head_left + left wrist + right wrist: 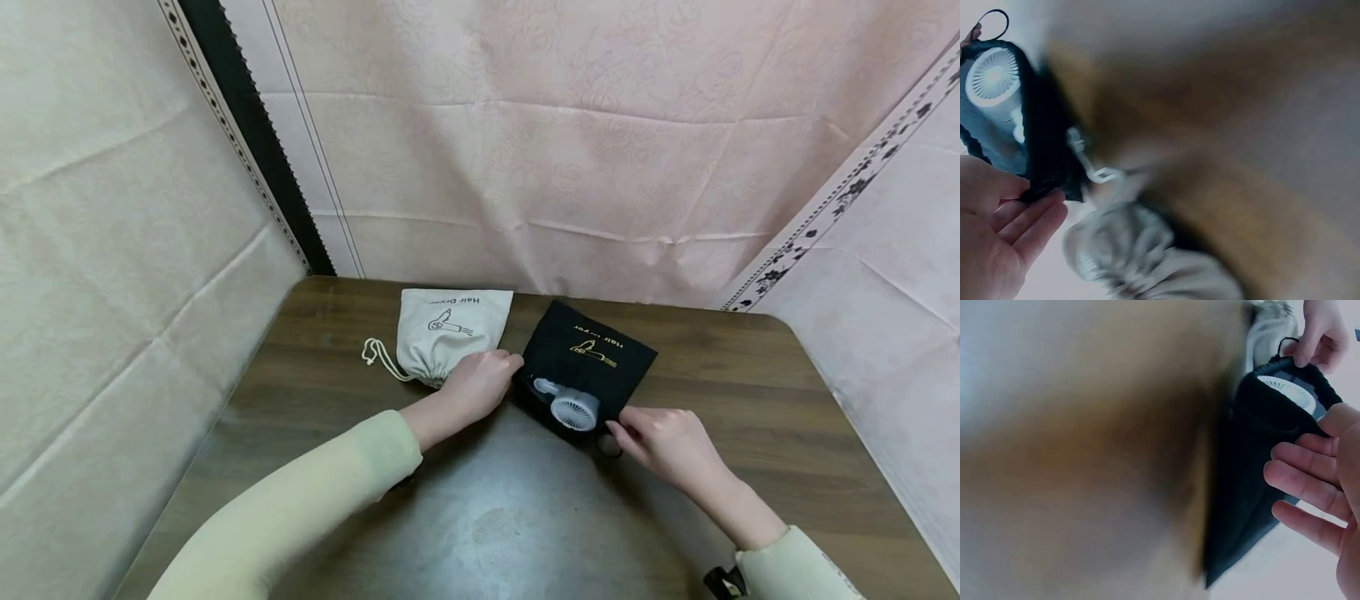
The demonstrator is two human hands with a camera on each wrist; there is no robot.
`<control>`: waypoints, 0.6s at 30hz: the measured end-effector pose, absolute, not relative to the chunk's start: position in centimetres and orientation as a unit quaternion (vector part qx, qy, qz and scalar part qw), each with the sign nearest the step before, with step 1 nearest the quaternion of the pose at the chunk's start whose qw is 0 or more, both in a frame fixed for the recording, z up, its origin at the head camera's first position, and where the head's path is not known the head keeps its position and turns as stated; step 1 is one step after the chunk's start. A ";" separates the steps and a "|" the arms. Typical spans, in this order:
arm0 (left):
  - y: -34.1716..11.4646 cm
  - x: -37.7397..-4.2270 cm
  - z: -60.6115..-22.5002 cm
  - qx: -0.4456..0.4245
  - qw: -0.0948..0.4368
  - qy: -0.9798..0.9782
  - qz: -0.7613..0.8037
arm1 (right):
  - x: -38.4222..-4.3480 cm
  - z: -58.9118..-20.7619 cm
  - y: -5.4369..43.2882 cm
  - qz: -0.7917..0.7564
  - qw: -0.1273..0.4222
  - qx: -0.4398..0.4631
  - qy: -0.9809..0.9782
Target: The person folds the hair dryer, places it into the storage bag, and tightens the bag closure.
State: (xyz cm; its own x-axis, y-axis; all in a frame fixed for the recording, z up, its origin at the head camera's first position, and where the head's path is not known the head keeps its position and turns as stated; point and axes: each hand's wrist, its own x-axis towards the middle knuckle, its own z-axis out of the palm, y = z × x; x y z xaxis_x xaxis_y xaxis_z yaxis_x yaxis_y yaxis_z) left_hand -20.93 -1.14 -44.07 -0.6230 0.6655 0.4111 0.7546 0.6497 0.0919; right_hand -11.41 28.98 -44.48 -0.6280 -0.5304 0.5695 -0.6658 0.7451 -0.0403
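A black cloth drawstring bag (592, 342) printed with gold hair dryer lettering lies on the table, its mouth towards me. A white device with a round ribbed grille (575, 409) shows in the mouth; the rest of it is hidden by the cloth. My left hand (481, 382) pinches the left side of the bag's rim between thumb and fingers. On the opposite side, the right hand (665, 439) pinches the rim. A thin black cord loop (609, 447) hangs beside the right fingertips. In the right wrist view the rim is spread around the grille (1288, 392).
A cream drawstring bag (453, 325) with a dryer print lies left of the black one, partly behind my left hand, its white cord (384, 357) trailing left. The wooden table (337, 333) meets hanging pale cloth (525, 167) at the back and sides.
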 end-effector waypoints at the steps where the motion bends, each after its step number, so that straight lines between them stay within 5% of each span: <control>1: -1.1 -21.0 -43.5 -0.399 0.167 -0.891 -0.134 | -11.7 -44.0 29.1 0.124 0.278 0.334 -0.892; 12: -1.3 -21.9 -39.6 -0.394 0.139 -0.895 -0.156 | -13.4 -39.6 31.8 0.125 0.332 0.304 -0.884; 18: -1.4 -21.7 -39.2 -0.388 0.115 -0.898 -0.171 | -13.1 -39.2 32.2 0.155 0.266 0.276 -0.911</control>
State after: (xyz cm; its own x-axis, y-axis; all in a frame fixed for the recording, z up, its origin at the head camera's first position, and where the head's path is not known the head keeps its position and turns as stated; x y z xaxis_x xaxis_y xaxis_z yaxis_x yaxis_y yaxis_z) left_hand -21.71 -1.43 -39.17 -0.6724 0.6576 0.3398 0.7365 0.6404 0.2180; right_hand -13.12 32.21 -39.24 -0.7066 -0.4197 0.5698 -0.5849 0.7996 -0.1363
